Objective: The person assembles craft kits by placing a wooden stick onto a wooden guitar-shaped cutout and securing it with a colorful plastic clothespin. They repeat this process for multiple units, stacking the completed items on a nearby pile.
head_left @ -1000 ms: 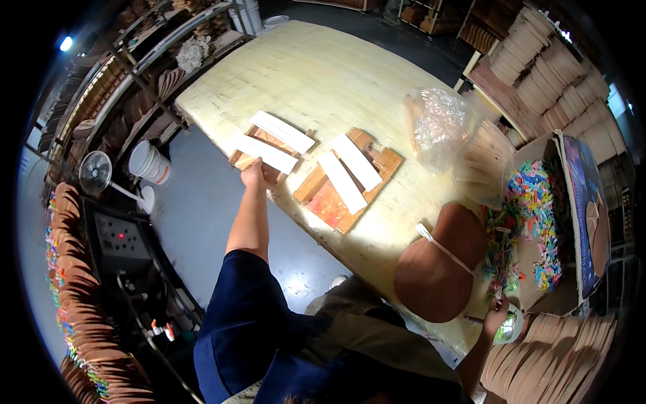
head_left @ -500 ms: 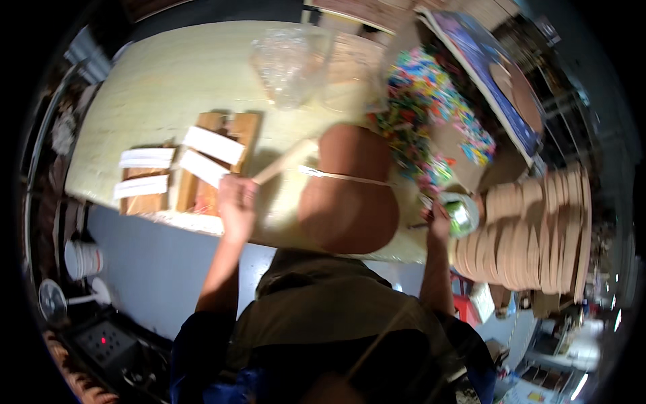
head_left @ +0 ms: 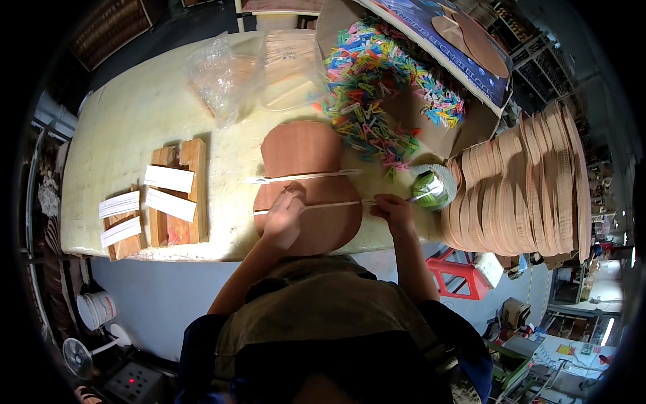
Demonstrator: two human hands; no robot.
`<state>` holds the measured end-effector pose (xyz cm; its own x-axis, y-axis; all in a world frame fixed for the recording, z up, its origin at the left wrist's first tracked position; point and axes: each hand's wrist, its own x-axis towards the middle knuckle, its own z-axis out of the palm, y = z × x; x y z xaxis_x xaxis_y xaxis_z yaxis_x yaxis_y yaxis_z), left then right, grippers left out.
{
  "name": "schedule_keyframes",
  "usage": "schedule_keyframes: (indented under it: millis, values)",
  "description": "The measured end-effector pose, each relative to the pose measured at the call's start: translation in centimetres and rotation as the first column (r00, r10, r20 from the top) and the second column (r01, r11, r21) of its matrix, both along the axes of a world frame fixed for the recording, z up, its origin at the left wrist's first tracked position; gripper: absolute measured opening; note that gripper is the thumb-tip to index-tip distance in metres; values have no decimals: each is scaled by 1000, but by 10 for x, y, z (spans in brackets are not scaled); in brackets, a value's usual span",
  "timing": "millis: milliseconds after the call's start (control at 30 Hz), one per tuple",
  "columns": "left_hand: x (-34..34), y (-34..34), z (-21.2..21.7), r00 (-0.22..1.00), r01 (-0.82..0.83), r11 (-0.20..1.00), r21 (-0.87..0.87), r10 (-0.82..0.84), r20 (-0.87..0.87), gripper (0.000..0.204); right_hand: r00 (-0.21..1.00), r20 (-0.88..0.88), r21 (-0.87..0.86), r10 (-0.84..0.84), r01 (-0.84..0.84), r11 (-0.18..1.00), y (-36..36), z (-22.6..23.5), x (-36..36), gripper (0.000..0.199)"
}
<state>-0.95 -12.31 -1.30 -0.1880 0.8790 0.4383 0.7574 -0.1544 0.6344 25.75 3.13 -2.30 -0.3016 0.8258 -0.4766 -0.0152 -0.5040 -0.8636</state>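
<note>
A brown board point(head_left: 303, 151), rounded and waisted, lies flat on the table point(head_left: 128, 114), close to the middle of its near edge. Two pale strips cross the board: the upper strip point(head_left: 306, 178) has a pale clip at each end, and the lower strip point(head_left: 333, 205) runs nearer the table's near edge. The left hand point(head_left: 286, 214) is over the board with its fingers bent, covering part of the lower strip; whether they grip it, I cannot tell. The right hand point(head_left: 393, 210) is at that strip's right end, thumb and fingers drawn together in a pinch, seemingly on a small clip point(head_left: 369, 202), though it is tiny and half hidden. Just beyond the right hand, toward the table's right edge, sits a cup point(head_left: 434, 185) with something green inside. Coloured pegs point(head_left: 367, 81) spill from a carton point(head_left: 404, 111) at the far right corner. Two clear bags lie near the far edge. Toward the left end of the near edge, two wooden frames point(head_left: 199, 192) carry white strips point(head_left: 168, 178). A row of boards point(head_left: 511, 188) stands by the right edge, above a red stool point(head_left: 461, 276).
</note>
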Motion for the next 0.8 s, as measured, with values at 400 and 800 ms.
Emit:
schedule_keyframes:
  millis: [400, 800]
  values:
    - [0, -1, -1, 999, 20, 1000, -8, -19, 41, 3, 939, 293, 213, 182, -249, 945, 5, 7, -13, 36]
    - [6, 0, 5, 994, -11, 1000, -19, 13, 109, 3, 473, 825, 549, -309, -800, 243, 86, -14, 0, 21]
